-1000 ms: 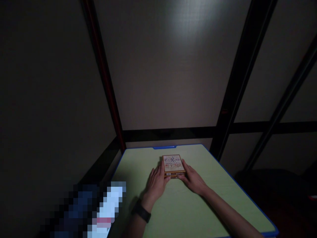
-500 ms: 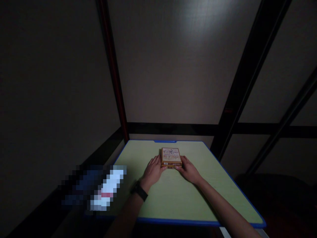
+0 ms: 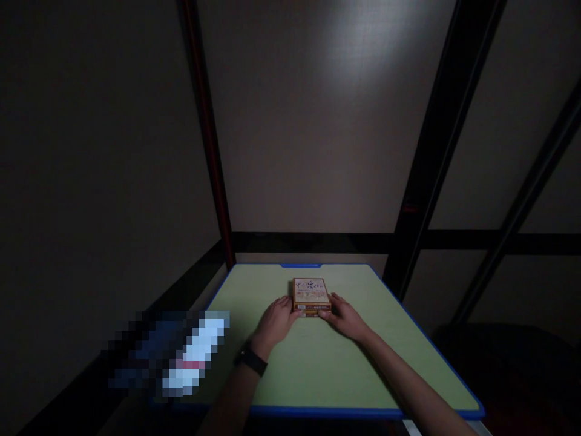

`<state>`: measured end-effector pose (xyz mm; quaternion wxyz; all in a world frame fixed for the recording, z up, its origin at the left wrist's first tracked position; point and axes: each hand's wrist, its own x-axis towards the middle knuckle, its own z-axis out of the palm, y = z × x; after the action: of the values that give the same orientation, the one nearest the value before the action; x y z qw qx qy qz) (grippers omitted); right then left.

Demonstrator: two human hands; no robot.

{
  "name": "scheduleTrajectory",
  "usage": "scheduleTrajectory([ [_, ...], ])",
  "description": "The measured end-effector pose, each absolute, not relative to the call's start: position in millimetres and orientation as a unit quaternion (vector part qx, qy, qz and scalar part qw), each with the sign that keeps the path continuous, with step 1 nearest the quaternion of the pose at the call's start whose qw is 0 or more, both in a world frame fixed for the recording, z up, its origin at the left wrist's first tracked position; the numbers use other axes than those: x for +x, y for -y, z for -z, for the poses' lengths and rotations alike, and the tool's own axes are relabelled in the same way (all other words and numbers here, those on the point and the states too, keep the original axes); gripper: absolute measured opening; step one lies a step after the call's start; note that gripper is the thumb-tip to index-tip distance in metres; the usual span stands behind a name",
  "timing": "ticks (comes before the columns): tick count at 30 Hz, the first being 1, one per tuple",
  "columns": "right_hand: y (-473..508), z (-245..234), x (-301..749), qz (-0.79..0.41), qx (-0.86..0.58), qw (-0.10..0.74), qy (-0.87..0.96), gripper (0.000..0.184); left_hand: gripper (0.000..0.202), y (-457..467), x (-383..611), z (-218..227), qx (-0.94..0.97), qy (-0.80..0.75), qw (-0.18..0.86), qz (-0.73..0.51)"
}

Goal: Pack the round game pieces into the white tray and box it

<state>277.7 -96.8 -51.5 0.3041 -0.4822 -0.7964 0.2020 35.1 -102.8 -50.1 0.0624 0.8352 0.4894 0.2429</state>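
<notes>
A flat cardboard box point(image 3: 311, 292) with a pale printed lid and orange-brown edges lies near the middle of the table. Below its front edge shows a second, similar layer point(image 3: 310, 315), perhaps another box under it. My left hand point(image 3: 278, 320), with a dark band on the wrist, presses against the left side, its thumb at the front left corner. Against the right side rests my right hand point(image 3: 344, 316), thumb at the front right corner. Both hands clasp the stack between them. The fingertips along its sides are partly hidden.
The light green table point(image 3: 363, 375) has a blue rim. A blurred-out bright rectangular patch point(image 3: 195, 357) shows at its left edge. Grey wall panels point(image 3: 308, 151) with dark beams stand behind and to the left. A dark shape point(image 3: 499, 357) lies to the right.
The view has shifted slightly, so table, box and hands all appear a little lower. Both hands keep their place at the box's sides, with no clear movement of the box on the table.
</notes>
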Motion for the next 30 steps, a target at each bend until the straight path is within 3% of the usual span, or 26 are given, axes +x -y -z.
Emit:
scheduleTrajectory([
  [6,97,29,271,-0.304,-0.577,0.34,0.677,0.079,0.03,109,34,35,0.804,-0.533,0.079,-0.252],
  [12,78,6,254,-0.23,-0.71,0.173,0.643,0.062,0.035,111,39,32,0.778,-0.572,0.054,-0.254],
  [16,67,-3,248,-0.232,-0.724,0.162,0.63,0.048,0.03,109,38,36,0.798,-0.542,0.101,-0.243],
  [26,61,-13,236,-0.332,-0.702,0.295,0.557,0.03,0.03,105,33,45,0.719,-0.521,0.227,-0.399],
  [30,67,-14,231,-0.4,-0.661,0.373,0.514,0.034,0.03,100,31,41,0.639,-0.476,0.361,-0.485],
])
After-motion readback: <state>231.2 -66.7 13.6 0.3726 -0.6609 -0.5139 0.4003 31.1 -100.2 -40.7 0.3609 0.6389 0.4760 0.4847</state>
